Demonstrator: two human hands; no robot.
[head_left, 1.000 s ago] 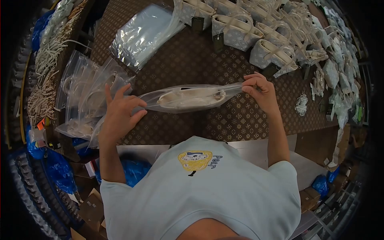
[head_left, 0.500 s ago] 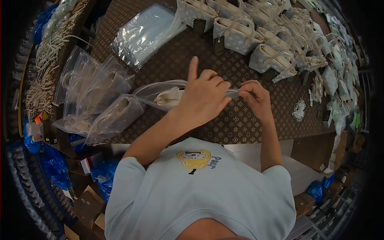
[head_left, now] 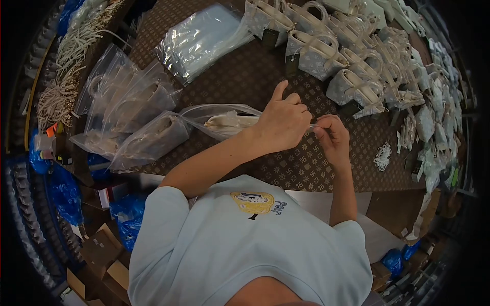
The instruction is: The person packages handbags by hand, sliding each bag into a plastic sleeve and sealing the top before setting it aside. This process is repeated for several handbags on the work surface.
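Note:
A clear zip bag (head_left: 195, 115) stretches across the near part of the table with a cream handbag (head_left: 229, 120) inside it. My left hand (head_left: 283, 124) is closed on the bag's edge, its index finger raised; the thumb side hides part of the handbag. At the right end of that edge, my right hand (head_left: 334, 140) pinches the corner of the zip bag between thumb and fingers. The two hands are almost touching.
Several bagged handbags (head_left: 153, 137) lie to the left. A stack of flat plastic bags (head_left: 201, 43) is at the back. Rows of patterned handbags (head_left: 316, 56) with dark tags fill the back right. A small bundle of white strings (head_left: 382, 156) lies on the patterned tabletop (head_left: 286, 171).
My left hand has slid right along the bag's edge, closing the gap to my right hand. The right hand still holds the corner. The whole view has shifted slightly.

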